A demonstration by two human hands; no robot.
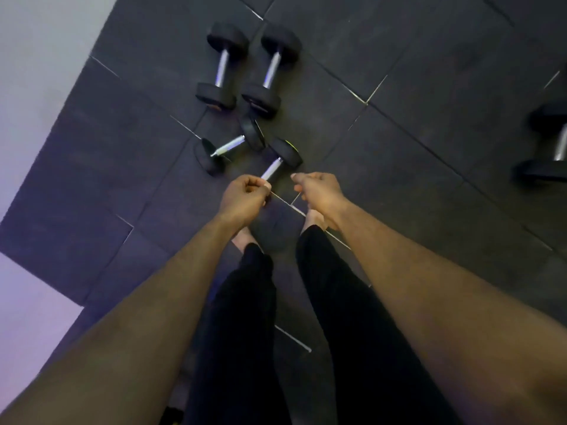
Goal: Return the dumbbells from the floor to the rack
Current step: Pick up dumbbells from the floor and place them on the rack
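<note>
Several black dumbbells with steel handles lie on the dark rubber floor. Two larger ones [222, 67] [271, 70] sit side by side farthest from me. Nearer are two small ones: one [230, 145] lies slanted, and the other [280, 157] has its near end hidden behind my left hand [245, 196]. That hand is curled into a fist above the hidden end, and no grip on the handle shows. My right hand [317, 191] is also curled, holds nothing, and hovers just right of the same dumbbell. No rack is in view.
Another large dumbbell [552, 142] lies at the right edge. My legs in black trousers and my bare feet [313, 220] stand just below my hands. The mat ends at a pale floor [36, 87] on the left.
</note>
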